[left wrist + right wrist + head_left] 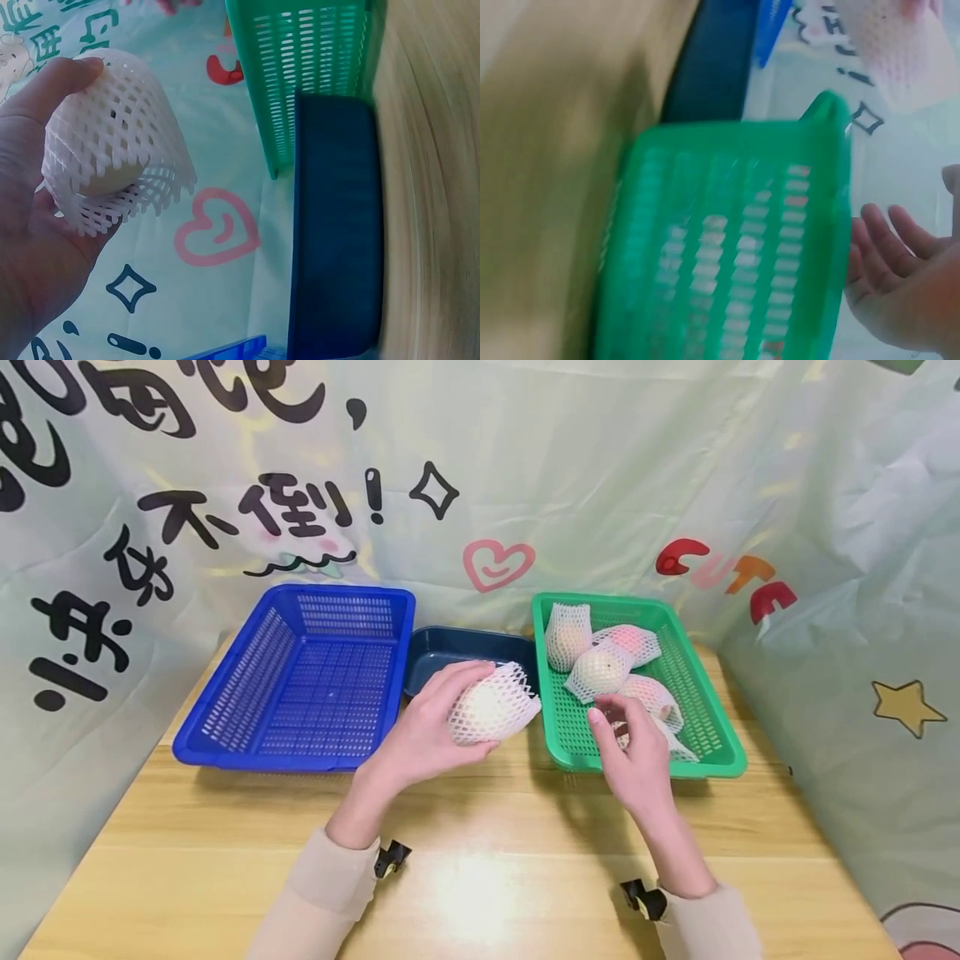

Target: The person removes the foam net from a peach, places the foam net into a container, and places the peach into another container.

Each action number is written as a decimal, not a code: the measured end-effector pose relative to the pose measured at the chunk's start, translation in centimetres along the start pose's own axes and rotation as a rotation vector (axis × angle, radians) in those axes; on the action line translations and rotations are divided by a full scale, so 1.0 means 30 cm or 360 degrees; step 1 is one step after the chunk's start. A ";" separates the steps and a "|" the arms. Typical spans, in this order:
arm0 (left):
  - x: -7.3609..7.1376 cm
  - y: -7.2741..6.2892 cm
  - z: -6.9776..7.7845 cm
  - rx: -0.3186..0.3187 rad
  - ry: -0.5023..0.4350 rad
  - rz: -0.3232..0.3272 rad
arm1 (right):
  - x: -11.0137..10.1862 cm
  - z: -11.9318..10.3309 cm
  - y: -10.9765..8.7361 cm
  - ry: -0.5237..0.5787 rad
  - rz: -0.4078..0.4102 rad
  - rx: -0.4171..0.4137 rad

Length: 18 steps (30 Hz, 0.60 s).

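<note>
My left hand [416, 727] grips a pale round fruit in a white foam net [491, 706], held up in front of the dark blue tray. In the left wrist view the thumb presses on the net's side, and the pale fruit [112, 181] shows at its frayed open end. My right hand [637, 756] hovers at the front of the green basket [547, 718], fingers loosely bent with nothing between them. Inside that basket lie several netted fruits [602, 670], some yellowish, some reddish; the right hand partly covers the front ones.
At the left stands a blue perforated basket [322, 693] with nothing in it. The dark blue tray [465, 643] sits between the two baskets, partly behind the left hand. A printed cloth [600, 477] hangs behind and around the wooden table [480, 877].
</note>
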<state>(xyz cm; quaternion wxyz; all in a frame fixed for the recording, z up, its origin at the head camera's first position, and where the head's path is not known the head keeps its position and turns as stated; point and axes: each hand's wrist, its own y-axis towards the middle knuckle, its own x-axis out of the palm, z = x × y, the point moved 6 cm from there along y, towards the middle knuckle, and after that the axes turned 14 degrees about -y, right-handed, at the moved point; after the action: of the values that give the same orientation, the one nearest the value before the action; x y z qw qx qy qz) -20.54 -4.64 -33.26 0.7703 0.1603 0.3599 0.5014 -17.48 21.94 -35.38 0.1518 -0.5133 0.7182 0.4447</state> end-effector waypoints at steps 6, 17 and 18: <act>-0.003 0.000 0.003 0.0028 0.0022 0.0003 | 0.038 -0.097 0.032 0.0410 -0.0037 -0.0071; -0.003 0.001 0.008 0.0044 0.0054 -0.0025 | 0.149 -0.202 0.066 0.0713 -0.0426 0.0006; -0.002 0.001 0.008 0.0046 0.0061 -0.0031 | 0.157 -0.206 0.067 0.0709 -0.0448 0.0009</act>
<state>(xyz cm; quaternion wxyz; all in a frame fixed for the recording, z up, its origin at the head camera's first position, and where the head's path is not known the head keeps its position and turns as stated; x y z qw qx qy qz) -20.40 -4.67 -33.05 0.7657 0.1582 0.3833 0.4918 -19.79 14.35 -34.13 0.0516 -0.6930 0.6567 0.2931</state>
